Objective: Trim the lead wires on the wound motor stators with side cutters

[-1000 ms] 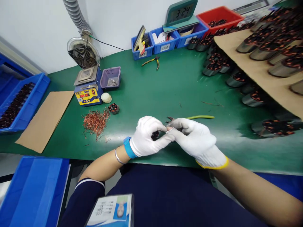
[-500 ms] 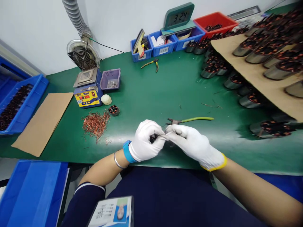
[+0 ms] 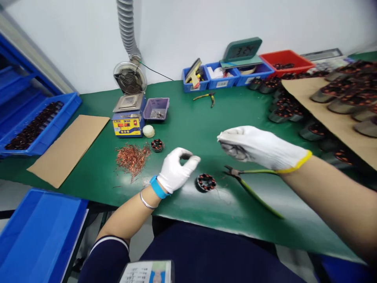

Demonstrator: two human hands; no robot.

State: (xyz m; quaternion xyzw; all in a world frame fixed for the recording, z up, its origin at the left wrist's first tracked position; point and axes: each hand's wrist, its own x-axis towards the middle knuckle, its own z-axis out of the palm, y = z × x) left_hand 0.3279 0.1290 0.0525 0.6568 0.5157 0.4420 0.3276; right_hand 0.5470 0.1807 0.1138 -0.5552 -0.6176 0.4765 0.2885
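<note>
A small wound stator (image 3: 206, 182), a ring with copper coils and black parts, sits on the green bench in front of me, with thin wire ends beside it. Just left of it hovers my gloved left hand (image 3: 177, 169); thumb and index finger curve with a gap between them, holding nothing visible. Raised over the bench on the right is my gloved right hand (image 3: 246, 144), its fingertips pressed together. Whatever they might hold is hidden or too small to make out. Green-handled cutting pliers (image 3: 235, 173) lie below that hand with their handles spread.
A copper wire pile (image 3: 132, 159), another stator (image 3: 157, 145) and a blue soldering pot (image 3: 128, 125) stand left. Yellow-handled pliers (image 3: 206, 96) lie before blue bins (image 3: 222, 80). Many stators crowd a cardboard sheet (image 3: 312, 98) at right. Far left is a blue crate (image 3: 70, 103).
The stator has left my hands and stands on the bench. My hands have parted, the right moving up and to the right. The view has shifted, and the green-handled pliers now show spread handles.
</note>
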